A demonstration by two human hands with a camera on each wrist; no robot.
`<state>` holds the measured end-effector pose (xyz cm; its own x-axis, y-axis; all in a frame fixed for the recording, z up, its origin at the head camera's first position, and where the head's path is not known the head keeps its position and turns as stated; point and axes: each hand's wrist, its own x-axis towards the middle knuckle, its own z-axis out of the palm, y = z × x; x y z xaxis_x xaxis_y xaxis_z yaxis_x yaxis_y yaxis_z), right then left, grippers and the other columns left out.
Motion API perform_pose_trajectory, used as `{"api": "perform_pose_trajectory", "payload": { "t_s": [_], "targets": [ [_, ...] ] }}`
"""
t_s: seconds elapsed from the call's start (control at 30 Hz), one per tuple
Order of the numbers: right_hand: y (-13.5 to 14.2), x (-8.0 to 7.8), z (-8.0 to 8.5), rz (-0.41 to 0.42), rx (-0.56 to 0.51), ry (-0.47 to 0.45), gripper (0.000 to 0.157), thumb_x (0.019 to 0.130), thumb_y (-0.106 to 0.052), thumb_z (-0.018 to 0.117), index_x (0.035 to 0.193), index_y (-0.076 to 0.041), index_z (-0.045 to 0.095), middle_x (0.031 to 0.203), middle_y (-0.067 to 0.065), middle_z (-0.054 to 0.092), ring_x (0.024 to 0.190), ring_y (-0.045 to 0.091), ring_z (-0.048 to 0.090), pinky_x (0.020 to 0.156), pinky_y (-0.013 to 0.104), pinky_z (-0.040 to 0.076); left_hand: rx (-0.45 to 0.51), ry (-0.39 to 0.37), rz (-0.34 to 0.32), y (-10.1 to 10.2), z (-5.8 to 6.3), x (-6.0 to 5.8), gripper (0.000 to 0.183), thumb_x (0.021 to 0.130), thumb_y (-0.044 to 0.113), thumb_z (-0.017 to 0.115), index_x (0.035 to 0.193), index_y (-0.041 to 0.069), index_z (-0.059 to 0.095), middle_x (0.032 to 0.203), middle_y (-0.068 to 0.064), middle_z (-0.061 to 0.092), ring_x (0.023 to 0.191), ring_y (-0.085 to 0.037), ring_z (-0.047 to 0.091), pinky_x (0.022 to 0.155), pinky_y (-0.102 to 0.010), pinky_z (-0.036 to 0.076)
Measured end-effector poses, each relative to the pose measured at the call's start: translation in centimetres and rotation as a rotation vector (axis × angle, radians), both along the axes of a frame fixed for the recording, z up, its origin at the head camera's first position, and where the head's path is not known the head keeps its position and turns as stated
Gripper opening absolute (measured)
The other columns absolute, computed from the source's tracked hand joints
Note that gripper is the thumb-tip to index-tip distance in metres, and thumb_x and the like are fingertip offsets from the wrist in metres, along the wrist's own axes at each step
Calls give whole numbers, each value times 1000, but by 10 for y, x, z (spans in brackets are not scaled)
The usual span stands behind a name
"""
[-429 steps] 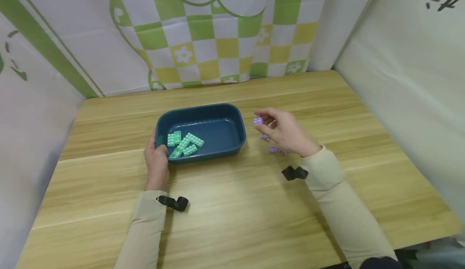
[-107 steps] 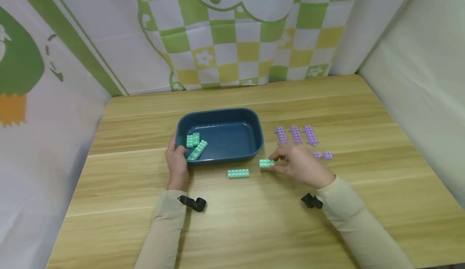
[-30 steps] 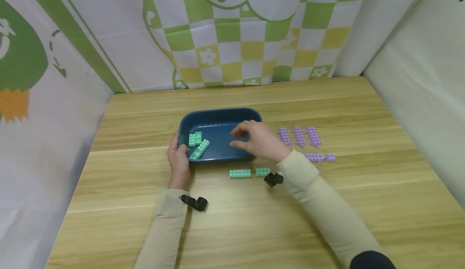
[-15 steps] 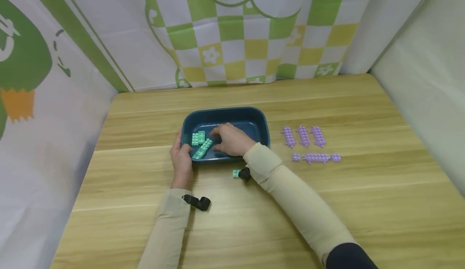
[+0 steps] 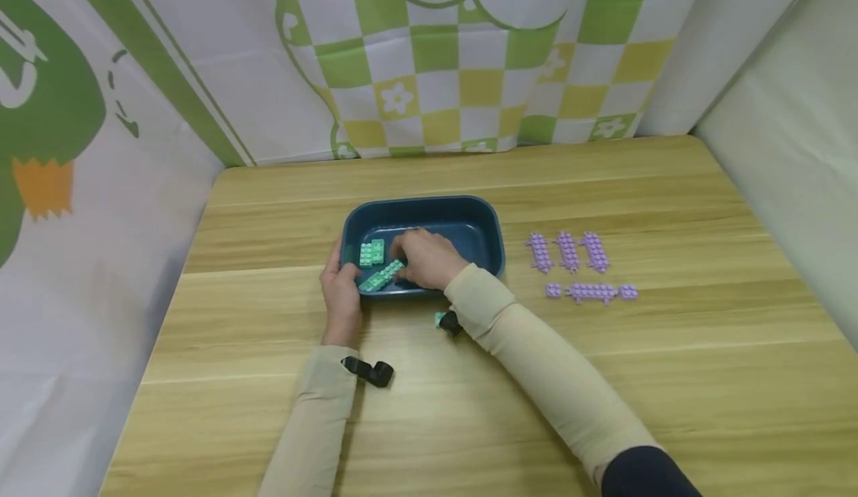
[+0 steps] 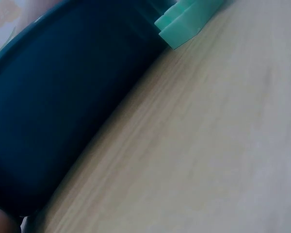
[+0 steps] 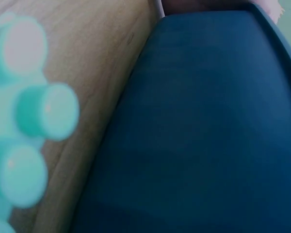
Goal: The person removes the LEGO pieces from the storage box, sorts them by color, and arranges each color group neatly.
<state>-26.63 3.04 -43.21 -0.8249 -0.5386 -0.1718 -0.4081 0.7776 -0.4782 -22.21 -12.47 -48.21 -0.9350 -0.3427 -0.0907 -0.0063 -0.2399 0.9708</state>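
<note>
My left hand [image 5: 340, 296] grips the left end of a dark blue plastic bin [image 5: 472, 240], thumb over the rim. Inside the bin, my right hand [image 5: 429, 258] pinches the right end of a long green building brick [image 5: 380, 277] that lies slanted near the front wall. Two smaller green bricks [image 5: 372, 252] sit side by side behind it. On the table in front of the bin, a green brick [image 5: 439, 320] is mostly hidden by the right wrist camera. The left wrist view shows a green brick [image 6: 190, 22] beside the bin wall; studs of a green brick [image 7: 48, 111] fill the right wrist view's left side.
Right of the bin, three purple studded strips [image 5: 568, 251] lie parallel. In front of them a longer purple piece [image 5: 591, 291] lies between two small purple bricks [image 5: 553, 290]. The wooden table [image 5: 704, 258] meets fabric-covered walls at the back and sides.
My right hand has moved left from over the bin's right part to the long green brick, which has turned slightly. Earlier, it set green bricks on the table; purple pieces now lie in rows.
</note>
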Motion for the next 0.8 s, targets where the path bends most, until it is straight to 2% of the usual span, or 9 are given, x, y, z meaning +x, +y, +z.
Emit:
{"api": "perform_pose_trajectory", "payload": {
  "t_s": [0.2,0.47,0.63,0.8],
  "targets": [
    [0,1,0,18,2,-1,39,84,-23,76,121,-14,67,113,1,68,103,18,61,84,38,51,9,-14,-4,0,1,-1,70,78,-10,38,145,7,45,149,-3,43,137,-11,34,110,-33,30],
    [2,1,2,18,16,-19,22,84,-20,76,105,-15,74,102,-1,70,89,14,61,77,36,51,-10,-19,3,1,2,1,69,77,-9,39,145,6,45,149,-3,43,137,-12,33,110,-32,30],
    [12,0,7,-19,8,-35,21,84,-25,76,102,-15,73,98,-3,68,84,13,60,75,35,51,-2,-11,8,1,2,0,70,76,-9,39,145,5,44,149,-4,43,138,-11,32,111,-29,28],
    [33,3,19,-73,-43,-22,28,86,-27,74,109,-13,71,100,-1,66,88,15,58,76,35,50,-8,-25,5,-1,2,0,71,76,-10,39,146,4,43,150,-4,42,139,-11,30,112,-28,26]
  ]
}}
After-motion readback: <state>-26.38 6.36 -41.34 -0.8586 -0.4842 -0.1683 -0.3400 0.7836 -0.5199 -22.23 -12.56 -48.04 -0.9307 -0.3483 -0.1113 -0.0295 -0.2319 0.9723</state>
